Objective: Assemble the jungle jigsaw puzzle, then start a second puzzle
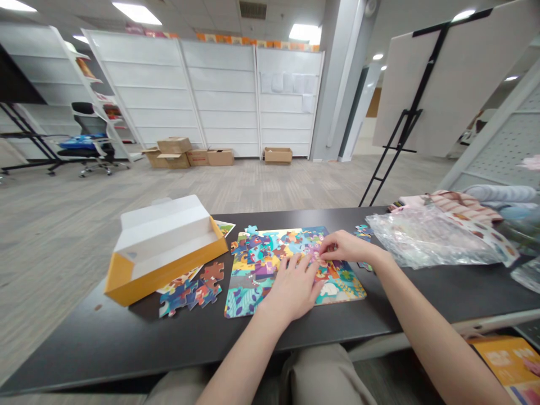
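A colourful jigsaw puzzle [244, 292] lies on the black table, with cartoon pieces covering much of its board. My left hand [297, 287] rests flat on the middle of it, fingers spread and holding nothing. Just to the right, my right hand [348, 246] is closed in a pinch, its fingertips down on a puzzle piece in the pink and purple part of the picture. The fingers hide most of that piece. One loose blue piece [252, 230] sits at the board's upper left edge.
A yellow open box [169, 273] with white inside stands at the left, loose puzzle pieces [196, 292] in front of it. More pieces [363, 230] lie right of the board, partly behind my right arm. A clear plastic bag [434, 236] covers the table's right side.
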